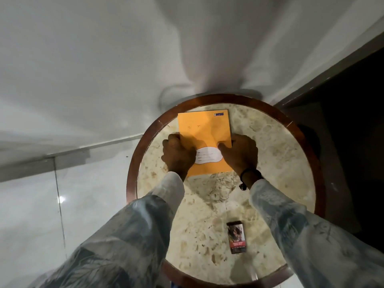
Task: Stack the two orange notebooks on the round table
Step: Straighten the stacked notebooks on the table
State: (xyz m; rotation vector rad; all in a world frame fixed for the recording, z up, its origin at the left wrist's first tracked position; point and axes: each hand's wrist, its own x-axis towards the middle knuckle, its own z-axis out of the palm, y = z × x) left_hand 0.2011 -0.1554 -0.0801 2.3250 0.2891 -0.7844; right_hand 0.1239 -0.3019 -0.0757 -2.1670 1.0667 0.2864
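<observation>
Both hands grip orange notebook (204,129): left hand (178,155), right hand (241,155) at side edges; white name label, blue corner logo unreadable; flat on round table (270,146)

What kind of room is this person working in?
Probably a home or hotel room, though that is a guess. A small round table with a marble-like top and wood rim stands on a glossy tiled floor, close to long white curtains. Both hands rest on an orange notebook.
</observation>
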